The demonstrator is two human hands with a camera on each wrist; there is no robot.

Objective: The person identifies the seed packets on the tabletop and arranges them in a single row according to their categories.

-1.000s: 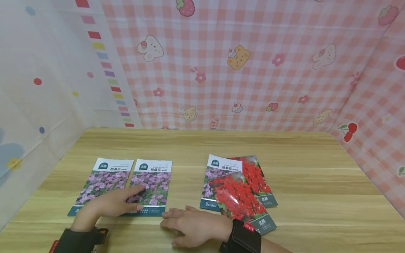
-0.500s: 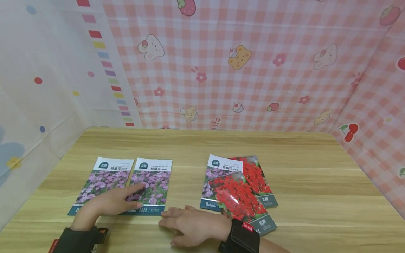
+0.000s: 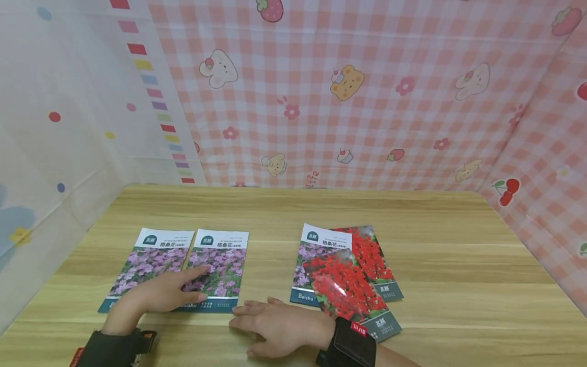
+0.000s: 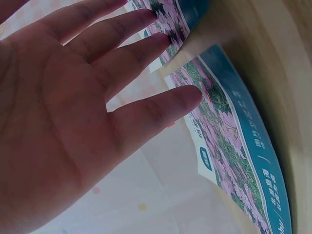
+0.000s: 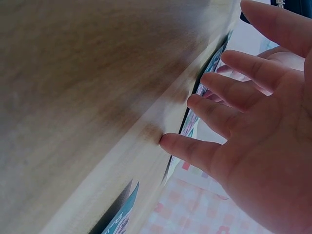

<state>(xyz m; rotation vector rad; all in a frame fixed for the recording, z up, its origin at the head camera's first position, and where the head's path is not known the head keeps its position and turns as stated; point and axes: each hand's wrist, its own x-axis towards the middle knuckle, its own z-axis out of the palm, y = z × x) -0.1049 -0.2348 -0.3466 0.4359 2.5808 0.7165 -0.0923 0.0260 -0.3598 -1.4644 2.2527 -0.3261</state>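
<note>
In the head view two flower seed packets with purple blooms lie side by side on the left: an outer packet (image 3: 153,260) and an inner packet (image 3: 222,265). My left hand (image 3: 160,293) reaches over both, its index finger and thumb resting on the inner one. Straight, spread fingers show in the left wrist view. Palm down, my right hand (image 3: 284,326) lies on the table with its fingertips at the inner packet's lower right corner. Just beyond that hand, a front red-flower packet (image 3: 344,285) overlaps a third purple packet (image 3: 316,250) and a rear red-flower packet (image 3: 367,250).
All the packets lie on a wood-grain table (image 3: 275,209). A pink checked cloth (image 3: 298,137) hangs behind it, and a white dotted cloth (image 3: 82,153) stands along the left side. Dark bands are strapped round both wrists, including the right wristband (image 3: 350,344).
The inner purple packet has shifted very slightly left, with the right hand's fingertips following at its corner. My left hand has stayed nearly still.
</note>
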